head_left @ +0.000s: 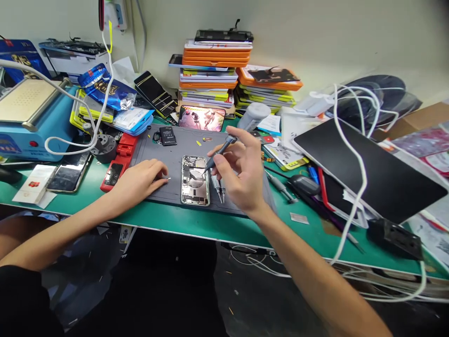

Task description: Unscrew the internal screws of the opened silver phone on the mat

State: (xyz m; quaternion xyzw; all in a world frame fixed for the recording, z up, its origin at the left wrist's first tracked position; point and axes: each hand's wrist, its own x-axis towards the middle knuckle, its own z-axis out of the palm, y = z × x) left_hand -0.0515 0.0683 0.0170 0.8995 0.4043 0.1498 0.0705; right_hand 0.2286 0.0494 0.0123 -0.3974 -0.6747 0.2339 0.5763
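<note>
My right hand (242,175) is closed around a grey screwdriver (220,153), its tip slanting down over an opened phone (195,180). The phone lies on a grey work mat (168,166) with its inner parts showing. Left of it, my left hand (147,177) rests on the mat, thumb and forefinger pinched on a tiny silvery piece whose kind I cannot make out. Two more slim screwdrivers (219,188) lie beside the phone, partly under my right hand. A black phone battery (168,135) sits farther back on the mat.
A lit phone (202,117) leans at the back before stacked orange boxes (215,58). On the left stand a blue machine (38,119) and a red device (117,164). A dark flat panel (368,168), a white cable (356,159) and a power strip (394,238) occupy the right.
</note>
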